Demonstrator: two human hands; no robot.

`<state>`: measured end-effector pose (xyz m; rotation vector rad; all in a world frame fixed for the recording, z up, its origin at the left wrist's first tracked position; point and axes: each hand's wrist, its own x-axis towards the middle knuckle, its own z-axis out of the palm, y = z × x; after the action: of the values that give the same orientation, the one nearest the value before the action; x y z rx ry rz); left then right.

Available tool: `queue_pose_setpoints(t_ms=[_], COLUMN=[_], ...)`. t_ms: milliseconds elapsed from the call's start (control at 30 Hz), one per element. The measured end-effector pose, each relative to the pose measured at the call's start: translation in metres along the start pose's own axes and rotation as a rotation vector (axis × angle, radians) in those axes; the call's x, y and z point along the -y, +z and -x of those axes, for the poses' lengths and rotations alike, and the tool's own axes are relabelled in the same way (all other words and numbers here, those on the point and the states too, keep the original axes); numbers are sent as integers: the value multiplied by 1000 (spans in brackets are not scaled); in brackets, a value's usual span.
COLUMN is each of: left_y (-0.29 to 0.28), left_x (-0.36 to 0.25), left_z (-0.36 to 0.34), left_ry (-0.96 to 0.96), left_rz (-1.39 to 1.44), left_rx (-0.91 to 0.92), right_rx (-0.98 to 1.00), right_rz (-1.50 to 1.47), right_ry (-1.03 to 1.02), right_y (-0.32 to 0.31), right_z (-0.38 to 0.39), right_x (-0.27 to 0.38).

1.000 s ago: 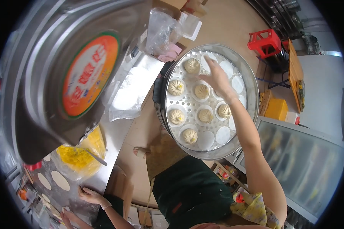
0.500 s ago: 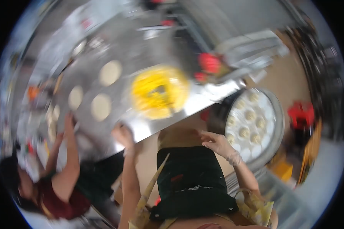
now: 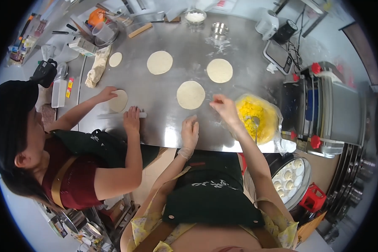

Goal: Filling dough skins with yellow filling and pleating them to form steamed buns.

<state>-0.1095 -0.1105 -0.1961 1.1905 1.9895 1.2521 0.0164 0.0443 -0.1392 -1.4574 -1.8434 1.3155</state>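
My left hand [image 3: 190, 133], in a clear plastic glove, is at the table's near edge with its fingers extended and nothing visible in them. Just beyond it lies a flat round dough wrapper [image 3: 190, 95]. My right hand [image 3: 224, 108] hovers between that wrapper and the yellow filling, its fingers curled together; what they hold, if anything, is hidden. The shredded yellow filling [image 3: 250, 110] sits in a wide bowl [image 3: 274, 119] with a metal spoon [image 3: 255, 126] in it. Two more wrappers lie farther back, one in the middle [image 3: 159, 62] and one to the right [image 3: 219, 70].
At left a co-worker's hands handle a dough disc [image 3: 119, 101] and a white rolling pin [image 3: 143, 115]. Dough lumps [image 3: 98, 67] lie beyond. A round steamer tray [image 3: 307, 178] of buns stands low at right, beside a machine with red knobs [image 3: 336, 109]. A scale [image 3: 278, 56] sits at back right.
My view has swung from the steamer side round to the table. Both hands are now over the table's near side; my right hand was beside the bun tray before.
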Motion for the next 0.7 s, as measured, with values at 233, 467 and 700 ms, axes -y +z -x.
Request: queue_pose_setpoints(t_ms=[233, 467, 700], left_y=[-27, -36, -32], left_x=[-3, 1, 7], left_z=[-23, -28, -41], left_ry=[-193, -402, -566], left_rz=[235, 278, 457], left_rx=[-147, -254, -377], right_rx=[-34, 98, 99], right_rz=[516, 505, 70], right_ry=[20, 177, 9], right_y=[86, 94, 92], right_z=[-106, -123, -99], right_x=[-2, -7, -16])
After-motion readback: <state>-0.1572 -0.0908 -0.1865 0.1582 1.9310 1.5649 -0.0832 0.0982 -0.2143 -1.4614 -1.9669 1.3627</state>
